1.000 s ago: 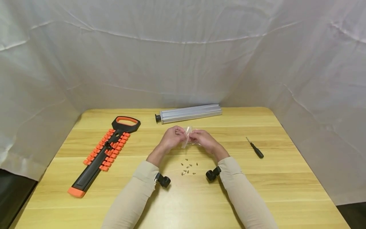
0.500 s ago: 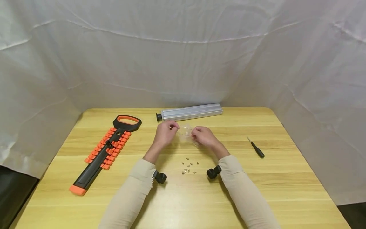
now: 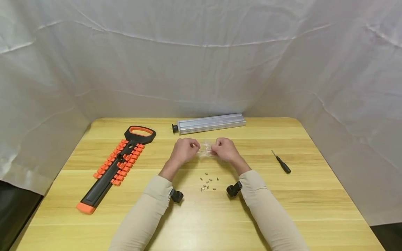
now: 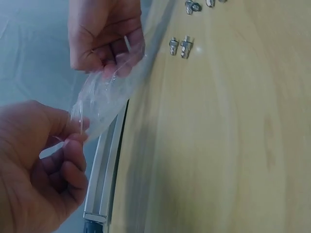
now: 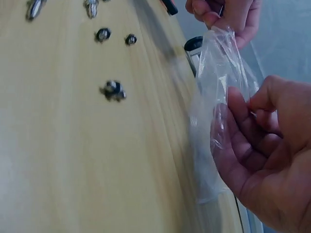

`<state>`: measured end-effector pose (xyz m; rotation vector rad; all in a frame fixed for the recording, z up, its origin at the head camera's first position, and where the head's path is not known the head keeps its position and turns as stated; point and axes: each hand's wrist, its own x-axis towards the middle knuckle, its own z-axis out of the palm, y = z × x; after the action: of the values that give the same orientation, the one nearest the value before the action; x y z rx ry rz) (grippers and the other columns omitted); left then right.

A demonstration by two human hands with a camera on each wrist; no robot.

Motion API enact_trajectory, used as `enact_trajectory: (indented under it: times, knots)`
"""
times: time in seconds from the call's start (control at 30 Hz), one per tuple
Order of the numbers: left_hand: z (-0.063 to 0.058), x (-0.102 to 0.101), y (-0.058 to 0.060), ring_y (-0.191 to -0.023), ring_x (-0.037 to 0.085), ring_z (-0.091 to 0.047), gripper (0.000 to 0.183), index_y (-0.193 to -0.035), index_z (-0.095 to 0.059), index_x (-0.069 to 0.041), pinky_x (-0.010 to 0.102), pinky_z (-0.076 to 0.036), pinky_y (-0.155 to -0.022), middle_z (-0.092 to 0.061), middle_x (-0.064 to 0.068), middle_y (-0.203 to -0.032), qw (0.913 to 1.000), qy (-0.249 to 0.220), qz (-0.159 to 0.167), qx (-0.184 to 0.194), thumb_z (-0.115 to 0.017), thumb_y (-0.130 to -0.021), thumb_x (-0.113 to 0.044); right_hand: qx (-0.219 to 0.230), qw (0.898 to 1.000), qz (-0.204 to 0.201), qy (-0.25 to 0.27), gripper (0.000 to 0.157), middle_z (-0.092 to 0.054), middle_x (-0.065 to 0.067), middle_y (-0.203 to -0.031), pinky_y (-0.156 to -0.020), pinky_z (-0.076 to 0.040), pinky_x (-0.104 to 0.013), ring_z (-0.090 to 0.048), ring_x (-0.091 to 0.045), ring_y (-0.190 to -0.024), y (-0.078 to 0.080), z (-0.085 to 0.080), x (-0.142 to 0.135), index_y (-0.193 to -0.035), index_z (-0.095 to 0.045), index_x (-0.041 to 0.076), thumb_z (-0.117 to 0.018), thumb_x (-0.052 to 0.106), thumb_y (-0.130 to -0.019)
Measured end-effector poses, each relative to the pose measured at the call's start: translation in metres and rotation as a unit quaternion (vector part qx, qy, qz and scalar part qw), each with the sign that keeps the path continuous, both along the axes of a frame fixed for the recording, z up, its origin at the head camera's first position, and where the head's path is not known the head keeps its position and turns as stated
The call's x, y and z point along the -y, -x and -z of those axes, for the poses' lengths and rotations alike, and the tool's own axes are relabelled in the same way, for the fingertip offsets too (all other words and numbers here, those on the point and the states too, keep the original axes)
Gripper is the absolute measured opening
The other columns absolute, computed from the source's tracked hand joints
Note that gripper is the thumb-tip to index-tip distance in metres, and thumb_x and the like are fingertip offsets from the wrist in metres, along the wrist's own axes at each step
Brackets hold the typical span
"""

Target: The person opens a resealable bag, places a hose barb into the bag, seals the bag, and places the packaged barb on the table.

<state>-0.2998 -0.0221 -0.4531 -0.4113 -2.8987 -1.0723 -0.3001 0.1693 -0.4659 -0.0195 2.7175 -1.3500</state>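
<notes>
Between the two hands a clear plastic bag is stretched above the table. My left hand pinches one side of its mouth between thumb and forefinger. On the opposite side my right hand pinches the edge, with several fingers lying against the film in the right wrist view. The bag's mouth shows as a narrow gap in the head view. Nearer the body, several small metal fittings lie scattered on the wood. A few of these fittings also show up close in the left wrist view.
A silver aluminium profile with a black knob lies at the table's back edge. To the left is a black and orange rack with a handle. A small black screwdriver lies at the right. Pale sheeting surrounds the table.
The hands have moved apart from close together, spreading the bag's mouth between them. Since half a second ago the left hand has come slightly nearer the body. The fittings have stayed put.
</notes>
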Motion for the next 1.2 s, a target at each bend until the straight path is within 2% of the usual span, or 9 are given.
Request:
enact_trajectory:
  times: [0.13, 0.23, 0.33, 0.5, 0.67, 0.77, 0.87, 1.0, 1.2]
  knots:
    - [0.002, -0.001, 0.001, -0.058, 0.009, -0.056, 0.018, -0.090, -0.078, -0.016, 0.022, -0.042, -0.053, -0.074, 0.001, -0.084, 0.9998, 0.013, -0.012, -0.003, -0.062, -0.086, -0.012, -0.015, 1.000, -0.017, -0.003, 0.015, -0.058, -0.002, -0.067, -0.054, -0.045, -0.024, -0.057, -0.012, -0.059, 0.002, 0.000, 0.000, -0.076, -0.048, 0.013, -0.060, 0.011, -0.085]
    - [0.003, -0.002, 0.001, -0.051, 0.009, -0.053, 0.017, -0.093, -0.078, -0.014, 0.021, -0.039, -0.047, -0.075, 0.005, -0.085, 0.9998, 0.018, -0.012, 0.001, -0.063, -0.085, -0.012, 0.011, 0.999, -0.031, 0.025, 0.008, -0.062, -0.007, -0.072, -0.053, -0.052, -0.027, -0.062, -0.014, -0.058, 0.002, 0.002, 0.003, -0.086, -0.056, 0.013, -0.056, 0.008, -0.091]
    - [0.007, -0.003, 0.000, -0.047, 0.008, -0.049, 0.017, -0.096, -0.077, -0.011, 0.020, -0.037, -0.044, -0.074, 0.006, -0.082, 0.9995, 0.029, -0.003, 0.015, -0.065, -0.085, -0.014, 0.043, 0.997, -0.045, 0.044, 0.015, -0.061, -0.009, -0.072, -0.050, -0.053, -0.027, -0.060, -0.015, -0.056, 0.002, 0.007, 0.005, -0.094, -0.064, 0.011, -0.050, 0.007, -0.097]
    - [0.010, -0.002, 0.001, -0.046, 0.007, -0.046, 0.018, -0.100, -0.075, -0.011, 0.019, -0.035, -0.043, -0.071, 0.004, -0.077, 0.9981, 0.039, 0.013, 0.047, -0.065, -0.085, -0.016, 0.035, 0.997, -0.067, -0.028, 0.022, -0.059, -0.006, -0.066, -0.049, -0.045, -0.024, -0.051, -0.012, -0.050, 0.003, 0.011, 0.006, -0.105, -0.068, 0.012, -0.048, 0.018, -0.098]
    - [0.010, 0.002, 0.001, -0.056, 0.009, -0.051, 0.019, -0.098, -0.075, -0.010, 0.020, -0.040, -0.053, -0.073, 0.004, -0.090, 0.9956, 0.042, 0.033, 0.077, -0.063, -0.086, -0.017, -0.002, 0.991, -0.093, -0.096, 0.022, -0.064, -0.003, -0.086, -0.069, -0.049, -0.029, -0.058, -0.014, -0.072, 0.003, 0.013, 0.005, -0.110, -0.069, 0.013, -0.065, 0.023, -0.091]
    - [0.012, 0.005, 0.002, -0.061, 0.011, -0.055, 0.021, -0.102, -0.074, -0.010, 0.022, -0.043, -0.056, -0.073, 0.003, -0.091, 0.9935, 0.024, 0.034, 0.106, -0.061, -0.088, -0.019, -0.049, 0.987, -0.108, -0.107, 0.027, -0.060, -0.004, -0.102, -0.077, -0.048, -0.031, -0.055, -0.016, -0.086, 0.004, 0.017, 0.004, -0.112, -0.069, 0.015, -0.073, 0.016, -0.086]
    - [0.014, 0.007, 0.003, -0.062, 0.013, -0.060, 0.025, -0.110, -0.071, -0.009, 0.023, -0.045, -0.053, -0.071, 0.001, -0.085, 0.9903, -0.010, 0.034, 0.135, -0.060, -0.089, -0.019, -0.092, 0.983, -0.118, -0.102, 0.035, -0.056, -0.006, -0.112, -0.079, -0.047, -0.032, -0.053, -0.018, -0.090, 0.004, 0.020, 0.004, -0.119, -0.067, 0.016, -0.073, 0.012, -0.085]
    - [0.015, 0.007, 0.003, -0.064, 0.013, -0.064, 0.027, -0.114, -0.068, -0.007, 0.025, -0.048, -0.052, -0.071, 0.001, -0.080, 0.9875, -0.038, 0.032, 0.150, -0.062, -0.091, -0.019, -0.087, 0.983, -0.137, -0.083, 0.048, -0.056, -0.006, -0.118, -0.081, -0.049, -0.034, -0.054, -0.019, -0.095, 0.004, 0.017, 0.004, -0.132, -0.059, 0.015, -0.072, 0.024, -0.087]
    - [0.017, 0.008, 0.001, -0.066, 0.013, -0.065, 0.027, -0.114, -0.067, -0.009, 0.026, -0.048, -0.054, -0.070, 0.000, -0.079, 0.9878, -0.034, 0.034, 0.148, -0.061, -0.093, -0.024, -0.076, 0.978, -0.157, -0.118, 0.067, -0.059, -0.007, -0.131, -0.100, -0.043, -0.044, -0.052, -0.024, -0.117, 0.003, 0.014, 0.001, -0.138, -0.054, 0.019, -0.077, 0.042, -0.080]
